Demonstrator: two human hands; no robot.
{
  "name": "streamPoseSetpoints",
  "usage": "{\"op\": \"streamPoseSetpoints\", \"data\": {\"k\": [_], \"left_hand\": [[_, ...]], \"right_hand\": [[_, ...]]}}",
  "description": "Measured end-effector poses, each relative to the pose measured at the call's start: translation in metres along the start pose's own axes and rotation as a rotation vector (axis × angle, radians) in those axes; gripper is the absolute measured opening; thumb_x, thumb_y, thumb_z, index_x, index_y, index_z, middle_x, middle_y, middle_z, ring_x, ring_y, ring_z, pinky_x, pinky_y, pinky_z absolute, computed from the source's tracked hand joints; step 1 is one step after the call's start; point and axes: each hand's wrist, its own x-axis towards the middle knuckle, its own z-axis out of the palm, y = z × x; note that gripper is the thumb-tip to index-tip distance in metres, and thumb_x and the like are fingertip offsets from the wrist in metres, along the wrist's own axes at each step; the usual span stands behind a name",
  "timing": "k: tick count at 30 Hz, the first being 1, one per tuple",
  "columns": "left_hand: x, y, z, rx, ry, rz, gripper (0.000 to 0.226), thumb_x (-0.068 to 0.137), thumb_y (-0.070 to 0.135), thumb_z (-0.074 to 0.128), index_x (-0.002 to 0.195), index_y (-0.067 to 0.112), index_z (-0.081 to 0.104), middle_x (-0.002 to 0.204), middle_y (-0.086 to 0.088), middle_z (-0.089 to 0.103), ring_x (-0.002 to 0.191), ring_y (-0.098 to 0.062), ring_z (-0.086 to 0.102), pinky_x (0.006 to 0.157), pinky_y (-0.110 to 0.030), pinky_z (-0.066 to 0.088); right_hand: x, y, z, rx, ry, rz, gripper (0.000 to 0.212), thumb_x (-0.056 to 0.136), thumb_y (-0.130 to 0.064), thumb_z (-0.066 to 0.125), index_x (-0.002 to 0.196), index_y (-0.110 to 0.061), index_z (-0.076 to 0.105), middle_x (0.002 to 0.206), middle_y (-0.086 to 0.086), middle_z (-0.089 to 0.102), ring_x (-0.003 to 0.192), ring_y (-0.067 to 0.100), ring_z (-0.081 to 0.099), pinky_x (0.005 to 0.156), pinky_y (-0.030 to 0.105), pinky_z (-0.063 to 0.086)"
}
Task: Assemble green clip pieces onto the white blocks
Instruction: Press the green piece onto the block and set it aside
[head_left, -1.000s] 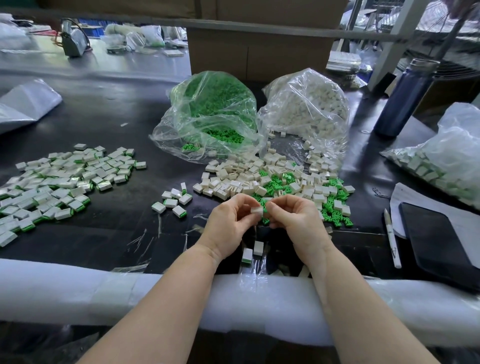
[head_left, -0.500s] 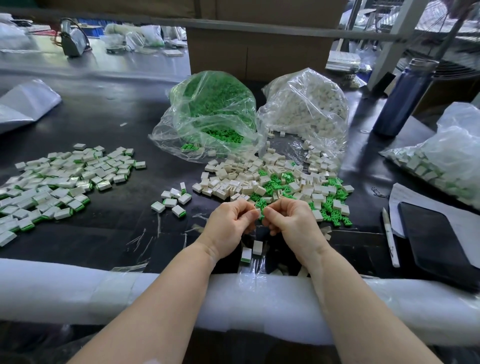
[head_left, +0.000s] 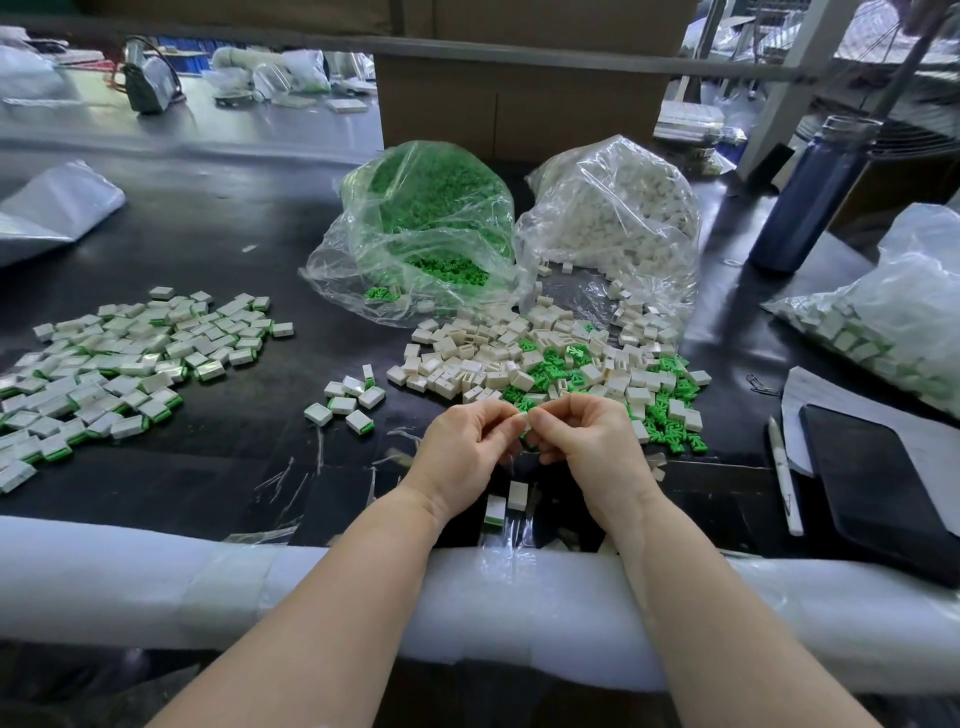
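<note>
My left hand (head_left: 465, 449) and my right hand (head_left: 584, 441) meet fingertip to fingertip above the black table, pinching one small white block (head_left: 522, 418) between them; a bit of green shows just under it, mostly hidden by my fingers. Right behind my hands lies a loose heap of white blocks (head_left: 483, 358) mixed with green clips (head_left: 550, 371). Two finished blocks (head_left: 506, 501) rest below my hands near the padded edge. A small group of finished blocks (head_left: 348, 400) lies to the left.
A big spread of finished blocks (head_left: 119, 364) covers the left. Open bags of green clips (head_left: 431, 223) and white blocks (head_left: 618, 208) sit behind. At right: a blue bottle (head_left: 810, 192), a bag (head_left: 893, 317), a pen (head_left: 784, 475), a dark phone (head_left: 878, 499). White foam padding (head_left: 156, 582) lines the near edge.
Both hands have stayed together in front of the heap, dipping slightly and working the block between the fingertips; the block shows less than a second ago.
</note>
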Motion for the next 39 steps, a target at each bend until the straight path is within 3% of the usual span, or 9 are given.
{"op": "streamPoseSetpoints", "data": {"k": [2,7,12,16,20,23,27,32,39], "left_hand": [[0.0005,0.0006,0.0013,-0.006,0.023,0.005,0.011,0.091,0.019,0.059,0.087,0.023,0.068,0.073,0.005,0.065,0.070,-0.011,0.060,0.080,-0.033,0.053],[-0.0009,0.0040,0.0014,-0.043,0.067,0.001,0.017,0.087,0.014,0.064,0.089,0.030,0.069,0.086,-0.011,0.069,0.085,-0.028,0.065,0.086,-0.042,0.052],[-0.0017,0.0052,-0.0002,-0.048,0.080,-0.025,0.008,0.080,0.015,0.063,0.085,0.018,0.069,0.082,-0.014,0.068,0.082,-0.031,0.065,0.084,-0.044,0.052],[-0.0008,0.0064,-0.0009,-0.137,0.069,-0.042,0.009,0.081,0.009,0.062,0.088,0.012,0.068,0.080,-0.016,0.066,0.079,-0.029,0.062,0.086,-0.046,0.051],[-0.0006,0.0079,-0.0028,-0.190,0.077,-0.014,0.022,0.084,0.000,0.061,0.082,0.021,0.065,0.096,-0.017,0.063,0.081,-0.018,0.057,0.080,-0.023,0.051],[-0.0013,0.0100,-0.0035,-0.145,0.049,0.022,0.025,0.084,0.004,0.064,0.079,0.028,0.063,0.103,-0.005,0.051,0.075,-0.009,0.051,0.071,-0.006,0.044],[-0.0020,0.0091,-0.0020,-0.152,-0.007,0.027,0.018,0.084,0.008,0.066,0.080,0.025,0.064,0.102,0.001,0.046,0.061,0.003,0.045,0.064,-0.006,0.042],[-0.0018,0.0072,-0.0020,-0.027,-0.061,0.070,0.022,0.085,0.007,0.060,0.086,0.029,0.061,0.103,-0.002,0.045,0.077,-0.009,0.049,0.077,-0.010,0.042],[-0.0006,0.0059,-0.0003,0.071,-0.104,0.080,0.019,0.086,0.004,0.055,0.090,0.023,0.059,0.102,0.000,0.043,0.078,-0.010,0.047,0.082,-0.023,0.045]], "right_hand": [[0.0009,0.0009,-0.0003,0.081,0.033,-0.001,0.009,0.082,-0.004,0.068,0.073,-0.006,0.066,0.057,0.001,0.066,0.053,0.009,0.061,0.049,0.018,0.048],[-0.0001,0.0019,0.0001,0.039,-0.002,-0.038,0.008,0.078,-0.006,0.072,0.072,-0.008,0.067,0.063,0.003,0.069,0.058,0.013,0.061,0.051,0.019,0.049],[-0.0023,-0.0009,0.0011,0.047,-0.085,-0.076,0.016,0.079,-0.001,0.070,0.068,-0.011,0.065,0.057,-0.004,0.065,0.052,0.003,0.059,0.047,0.014,0.046],[-0.0008,0.0004,-0.0002,0.063,-0.066,-0.057,0.006,0.086,-0.012,0.066,0.080,-0.013,0.066,0.064,-0.009,0.066,0.060,0.001,0.060,0.053,0.016,0.047],[0.0003,0.0011,0.0014,0.031,-0.126,-0.003,0.014,0.091,-0.023,0.058,0.093,-0.014,0.068,0.085,0.002,0.071,0.078,0.010,0.066,0.065,0.018,0.051],[-0.0015,-0.0029,0.0019,0.048,-0.194,0.016,0.018,0.091,-0.025,0.056,0.087,-0.018,0.071,0.079,0.001,0.072,0.075,0.011,0.066,0.064,0.018,0.052],[-0.0025,-0.0055,0.0010,0.024,-0.216,0.004,0.017,0.089,-0.019,0.059,0.079,-0.019,0.073,0.070,-0.003,0.070,0.068,0.006,0.064,0.059,0.015,0.050],[-0.0031,-0.0066,0.0004,0.041,-0.202,0.005,0.016,0.088,-0.015,0.062,0.077,-0.017,0.074,0.070,0.004,0.069,0.067,0.011,0.062,0.058,0.015,0.049],[-0.0030,-0.0059,0.0003,0.060,-0.163,0.024,0.012,0.085,-0.009,0.064,0.080,-0.001,0.071,0.068,0.015,0.062,0.065,0.021,0.053,0.056,0.018,0.045]]}}
